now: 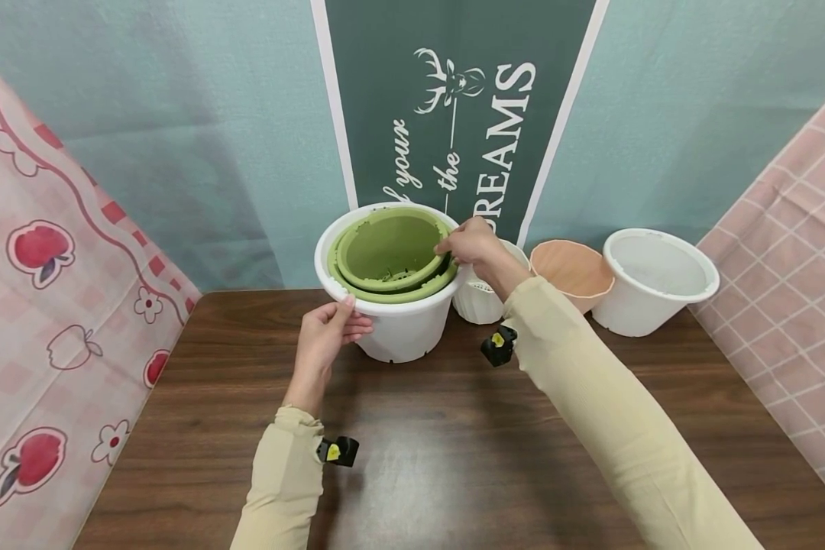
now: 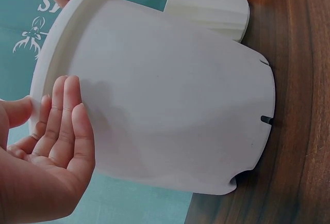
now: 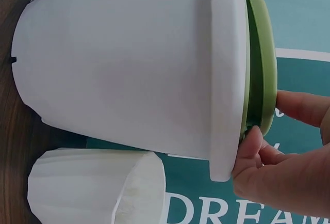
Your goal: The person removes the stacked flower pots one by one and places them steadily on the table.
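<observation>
A large white flowerpot (image 1: 402, 336) stands upright near the back wall, with two green pots nested inside it. The smaller green pot (image 1: 385, 244) sits innermost; the rim of the larger green pot (image 1: 412, 292) shows around it. At the white pot's near left rim, my left hand (image 1: 323, 328) holds on, thumb over the edge and fingers under it against the outer wall (image 2: 165, 90). My right hand (image 1: 477, 243) pinches the right side of the inner green pot's rim (image 3: 268, 64), some fingertips close to the white rim (image 3: 224, 79). The lower parts of both green pots are hidden.
Right of the nested pots stand a smaller white fluted pot (image 1: 480, 304), partly behind my right arm, a peach pot (image 1: 571, 267) and another white pot (image 1: 635, 305). Cloth hangs behind the brown wooden table (image 1: 412, 451) and along both sides.
</observation>
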Demonstrator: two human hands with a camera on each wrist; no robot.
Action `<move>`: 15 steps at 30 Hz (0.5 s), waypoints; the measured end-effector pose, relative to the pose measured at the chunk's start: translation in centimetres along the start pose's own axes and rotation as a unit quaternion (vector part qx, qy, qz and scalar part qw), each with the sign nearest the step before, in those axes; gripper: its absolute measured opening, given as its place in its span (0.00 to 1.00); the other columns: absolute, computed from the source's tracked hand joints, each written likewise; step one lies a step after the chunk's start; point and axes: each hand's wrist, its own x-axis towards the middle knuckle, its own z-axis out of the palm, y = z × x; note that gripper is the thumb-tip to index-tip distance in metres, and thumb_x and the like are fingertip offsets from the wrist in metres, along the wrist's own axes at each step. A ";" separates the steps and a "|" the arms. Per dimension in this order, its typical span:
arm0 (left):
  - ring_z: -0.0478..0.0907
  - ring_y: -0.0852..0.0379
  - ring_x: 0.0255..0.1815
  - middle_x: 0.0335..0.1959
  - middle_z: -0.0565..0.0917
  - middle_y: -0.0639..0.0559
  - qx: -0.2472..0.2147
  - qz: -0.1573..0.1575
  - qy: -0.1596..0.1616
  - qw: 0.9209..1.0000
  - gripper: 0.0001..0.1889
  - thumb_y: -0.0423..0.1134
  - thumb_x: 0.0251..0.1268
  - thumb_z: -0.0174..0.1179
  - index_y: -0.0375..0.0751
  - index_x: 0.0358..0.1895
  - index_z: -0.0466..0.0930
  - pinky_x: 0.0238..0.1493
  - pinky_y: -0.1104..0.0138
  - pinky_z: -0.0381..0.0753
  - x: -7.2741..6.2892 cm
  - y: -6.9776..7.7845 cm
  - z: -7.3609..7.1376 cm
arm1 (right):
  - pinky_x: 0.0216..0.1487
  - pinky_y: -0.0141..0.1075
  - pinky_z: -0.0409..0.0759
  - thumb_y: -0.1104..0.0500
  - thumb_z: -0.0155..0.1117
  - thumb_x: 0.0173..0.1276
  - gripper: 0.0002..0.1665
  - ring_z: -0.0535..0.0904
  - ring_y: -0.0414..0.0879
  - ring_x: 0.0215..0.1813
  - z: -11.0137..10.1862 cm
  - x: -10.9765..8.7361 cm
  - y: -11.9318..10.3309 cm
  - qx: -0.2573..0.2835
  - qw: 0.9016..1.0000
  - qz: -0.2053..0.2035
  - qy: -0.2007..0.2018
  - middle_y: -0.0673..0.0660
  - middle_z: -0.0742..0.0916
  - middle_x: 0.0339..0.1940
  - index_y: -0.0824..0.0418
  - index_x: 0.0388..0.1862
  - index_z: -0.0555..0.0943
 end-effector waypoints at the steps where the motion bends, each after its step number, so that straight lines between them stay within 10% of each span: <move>1: 0.81 0.61 0.23 0.21 0.83 0.50 -0.001 0.000 0.000 1.000 0.17 0.43 0.68 0.51 0.28 0.33 0.74 0.28 0.71 0.79 0.0 0.0 0.0 | 0.25 0.30 0.68 0.67 0.62 0.59 0.10 0.66 0.39 0.19 -0.1 0.0 0.0 -0.006 1.000 0.000 0.000 0.55 0.71 0.29 0.64 0.23 0.71; 15: 0.81 0.60 0.24 0.21 0.83 0.50 -0.004 0.001 -0.001 1.000 0.17 0.43 0.68 0.51 0.28 0.33 0.74 0.30 0.70 0.80 0.0 0.0 0.0 | 0.24 0.27 0.76 0.69 0.56 0.62 0.06 0.72 0.36 0.16 -0.8 0.1 -0.2 -0.006 0.999 -0.015 -0.047 0.53 0.76 0.17 0.74 0.34 0.75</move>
